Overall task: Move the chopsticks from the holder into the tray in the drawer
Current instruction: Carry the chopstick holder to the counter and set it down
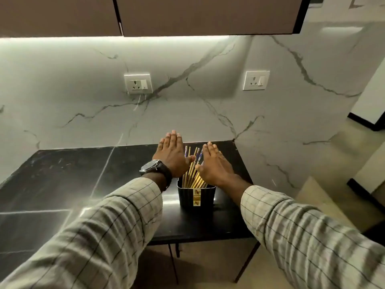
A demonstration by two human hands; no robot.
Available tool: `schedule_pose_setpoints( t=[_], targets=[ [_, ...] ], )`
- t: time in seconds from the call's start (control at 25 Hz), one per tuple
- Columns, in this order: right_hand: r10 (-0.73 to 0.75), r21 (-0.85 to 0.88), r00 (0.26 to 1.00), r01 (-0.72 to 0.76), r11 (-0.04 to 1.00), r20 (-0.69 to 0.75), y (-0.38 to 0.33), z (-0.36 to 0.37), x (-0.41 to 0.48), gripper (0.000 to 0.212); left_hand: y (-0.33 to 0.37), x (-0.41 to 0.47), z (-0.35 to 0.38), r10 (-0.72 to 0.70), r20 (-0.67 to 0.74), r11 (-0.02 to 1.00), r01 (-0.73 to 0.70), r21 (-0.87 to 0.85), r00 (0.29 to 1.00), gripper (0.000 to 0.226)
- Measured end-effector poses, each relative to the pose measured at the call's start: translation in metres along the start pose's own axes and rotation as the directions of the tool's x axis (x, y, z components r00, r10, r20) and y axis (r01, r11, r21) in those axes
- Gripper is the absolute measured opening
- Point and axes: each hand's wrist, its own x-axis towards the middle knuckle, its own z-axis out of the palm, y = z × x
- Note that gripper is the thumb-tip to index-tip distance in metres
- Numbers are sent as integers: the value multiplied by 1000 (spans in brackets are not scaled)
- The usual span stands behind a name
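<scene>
A black ribbed holder [196, 197] stands on the dark countertop [83, 174] near its right end. Several wooden chopsticks [192, 173] with patterned tops stick up out of it, leaning to the right. My left hand [171, 155] hovers flat, palm down, just left of the chopsticks, with a watch on its wrist. My right hand [214, 165] hovers flat, palm down, just right of them. Both hands have straight fingers and hold nothing. No drawer or tray is in view.
A marble backsplash rises behind the counter with two wall sockets [138, 83] [256, 80]. Brown upper cabinets [208, 15] hang overhead. The counter's front edge [198, 239] lies below the holder, with floor to the right.
</scene>
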Motion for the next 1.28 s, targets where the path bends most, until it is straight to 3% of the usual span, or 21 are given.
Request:
schedule_pose_setpoints(
  t=[0.36, 0.6, 0.68, 0.84, 0.92, 1.04, 1.16, 1.28],
  targets=[
    [75, 21, 993, -77, 997, 92, 15, 58, -10, 75, 1, -15, 73, -110, 276, 971, 163, -176, 955, 92],
    [124, 45, 989, -128, 991, 80, 21, 91, -16, 66, 1, -26, 121, -220, 352, 890, 335, -309, 910, 95],
    [143, 96, 987, -149, 984, 72, 22, 98, -19, 64, 0, -25, 135, -276, 368, 795, 426, -432, 888, 94],
    [228, 321, 974, -210, 923, -17, 19, 107, -25, 71, -7, -9, 165, -274, 499, 399, 570, -719, 822, 80],
    [359, 471, 933, -306, 828, -24, 16, 109, -25, 74, -5, -10, 161, -278, 547, 266, 611, -746, 789, 77],
    [550, 683, 823, -483, 548, 141, 16, 109, -18, 68, 1, -17, 144, -283, 560, 107, 606, -789, 779, 34],
    [567, 797, 752, -548, 254, 336, 24, 113, -9, 49, -2, -16, 147, -314, 582, 21, 618, -786, 750, 28],
    [492, 811, 711, -585, 16, 503, 32, 113, -3, 32, 0, -16, 146, -308, 596, -28, 619, -785, 742, 27]
  ],
)
